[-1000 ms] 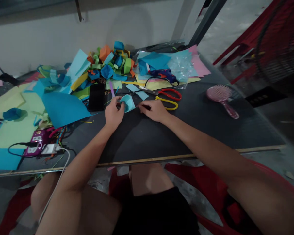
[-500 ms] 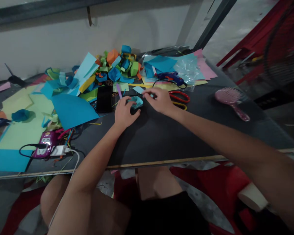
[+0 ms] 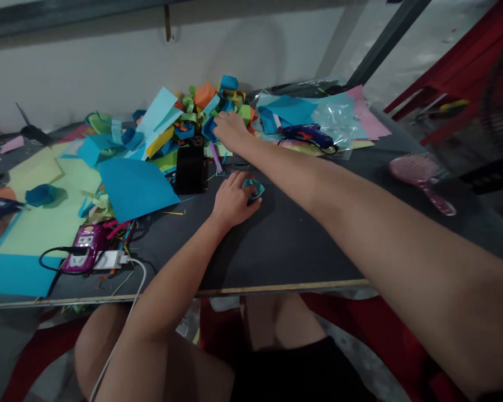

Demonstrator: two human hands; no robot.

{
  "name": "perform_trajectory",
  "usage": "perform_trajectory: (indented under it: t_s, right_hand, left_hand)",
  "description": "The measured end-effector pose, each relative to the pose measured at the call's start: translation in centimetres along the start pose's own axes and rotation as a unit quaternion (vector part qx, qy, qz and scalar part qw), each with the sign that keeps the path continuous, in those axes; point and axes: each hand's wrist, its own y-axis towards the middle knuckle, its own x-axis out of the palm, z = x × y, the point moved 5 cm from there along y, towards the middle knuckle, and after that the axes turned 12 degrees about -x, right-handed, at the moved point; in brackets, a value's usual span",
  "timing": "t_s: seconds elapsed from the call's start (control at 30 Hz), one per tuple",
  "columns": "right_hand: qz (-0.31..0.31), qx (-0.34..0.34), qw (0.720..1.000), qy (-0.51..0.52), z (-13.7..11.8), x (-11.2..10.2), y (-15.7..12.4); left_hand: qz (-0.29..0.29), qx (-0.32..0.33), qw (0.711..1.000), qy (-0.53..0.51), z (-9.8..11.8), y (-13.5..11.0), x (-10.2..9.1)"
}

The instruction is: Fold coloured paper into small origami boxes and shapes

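On the dark tabletop my left hand (image 3: 236,200) has its fingers curled round a small light-blue folded paper piece (image 3: 257,188). My right hand (image 3: 232,130) reaches over to the heap of folded paper (image 3: 204,96) at the back. Its fingertips close at the edge of a blue folded paper piece (image 3: 209,129) at the front of that heap; part of the grip is hidden. Between the hands lies a purple stick (image 3: 216,157). A black phone (image 3: 190,170) rests just left of my left hand.
Blue sheets (image 3: 136,188) and pale yellow paper (image 3: 73,201) spread over the left side, with a purple power socket (image 3: 84,248) and white cable. At the back right lie a glue gun (image 3: 309,135) and a clear plastic bag (image 3: 339,120). A pink hairbrush (image 3: 421,178) lies far right.
My right hand has moved from beside the light-blue piece back and left to the heap. My left hand keeps the light-blue piece, slightly closer. The red-and-yellow-handled scissors are now hidden behind my right arm.
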Motion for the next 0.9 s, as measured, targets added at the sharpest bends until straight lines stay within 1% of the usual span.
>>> perform_trajectory:
  t_s: [0.07, 0.1, 0.17, 0.2, 0.27, 0.33, 0.4, 0.47, 0.5, 0.53, 0.57, 0.63, 0.7, 0.77, 0.83, 0.9]
  right_hand:
    - [0.044, 0.012, 0.999, 0.028, 1.2, -0.7, -0.5]
    - [0.075, 0.033, 0.995, 0.058, 2.0, -1.3, -1.0]
    - [0.137, 0.089, 0.975, 0.152, 3.4, -2.4, -2.8]
    - [0.162, 0.111, 0.957, 0.213, 3.8, -2.9, -4.0]
    - [0.204, 0.144, 0.909, 0.335, 3.8, -3.8, -7.0]
    - [0.22, 0.154, 0.857, 0.439, 2.5, -4.5, -10.4]
    - [0.237, 0.174, 0.792, 0.535, 0.5, -4.8, -13.7]
    - [0.26, 0.197, 0.73, 0.601, -1.6, -4.8, -16.2]
    - [0.283, 0.206, 0.71, 0.611, -2.6, -4.8, -17.1]
    - [0.31, 0.212, 0.702, 0.605, -3.4, -5.0, -17.9]
    - [0.335, 0.211, 0.706, 0.587, -4.2, -5.2, -18.4]
    - [0.321, 0.188, 0.751, 0.546, -5.7, -5.6, -18.7]
    - [0.301, 0.144, 0.799, 0.5, -6.9, -6.3, -18.5]
    - [0.274, 0.104, 0.836, 0.464, -7.6, -6.6, -18.4]
    - [0.243, 0.097, 0.864, 0.431, -7.8, -6.2, -18.4]
    - [0.207, 0.122, 0.887, 0.395, -7.6, -5.3, -18.4]
  left_hand:
    - [-0.002, 0.009, 1.0, 0.0, 0.0, -0.1, 0.0]
    - [-0.004, 0.014, 1.0, -0.001, 0.0, -0.1, 0.0]
    - [-0.004, 0.023, 1.0, -0.012, 0.0, -0.1, 0.0]
    - [0.001, 0.025, 0.999, -0.025, 0.0, -0.1, 0.0]
    - [0.03, 0.021, 0.997, -0.072, -0.2, 0.0, -0.2]
    - [0.081, -0.004, 0.986, -0.147, -0.7, 0.1, -0.5]
    - [0.126, -0.048, 0.963, -0.234, -1.6, 0.2, -0.6]
    - [0.152, -0.09, 0.935, -0.309, -2.7, 0.3, -0.5]
    - [0.158, -0.102, 0.922, -0.339, -3.0, 0.3, -0.4]
    - [0.162, -0.107, 0.911, -0.364, -3.3, 0.2, -0.3]
    - [0.164, -0.107, 0.903, -0.383, -3.4, 0.2, -0.3]
    - [0.161, -0.094, 0.894, -0.408, -3.2, 0.1, -0.6]
    - [0.149, -0.086, 0.89, -0.423, -2.8, 0.0, -1.0]
    - [0.139, -0.094, 0.881, -0.443, -2.4, 0.0, -1.2]
    - [0.147, -0.115, 0.86, -0.475, -2.6, 0.2, -1.4]
    - [0.169, -0.143, 0.826, -0.517, -3.3, 0.4, -1.5]
